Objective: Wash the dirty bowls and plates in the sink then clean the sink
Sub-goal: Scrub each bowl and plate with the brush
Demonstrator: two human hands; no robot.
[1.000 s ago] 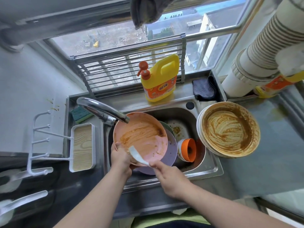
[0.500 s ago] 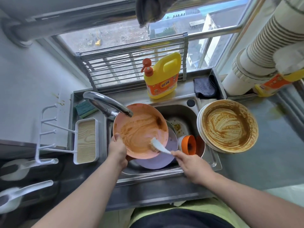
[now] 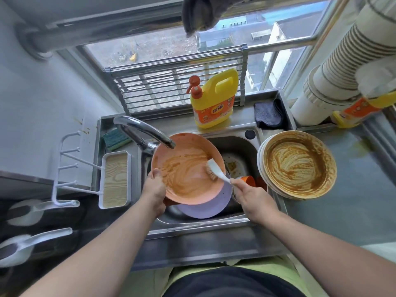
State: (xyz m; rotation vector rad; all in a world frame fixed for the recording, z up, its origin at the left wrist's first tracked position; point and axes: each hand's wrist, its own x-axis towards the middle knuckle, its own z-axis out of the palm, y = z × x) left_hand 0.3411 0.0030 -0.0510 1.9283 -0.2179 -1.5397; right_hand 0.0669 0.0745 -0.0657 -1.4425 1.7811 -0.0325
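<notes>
Your left hand (image 3: pixel 154 187) grips the sauce-smeared round pink plastic plate (image 3: pixel 188 168) by its rim, tilting it over the steel sink (image 3: pixel 240 144); your right hand (image 3: pixel 249 195) clasps the white-handled dish brush (image 3: pixel 214 171), bristles pressed to the plate for scrubbing leverage.

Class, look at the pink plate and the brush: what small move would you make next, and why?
Probably sweep the brush leftward across the pink plate. The right hand has its bristles at the plate's right side, brown sauce still smears the middle and left, and the left hand steadies the rim.
</notes>
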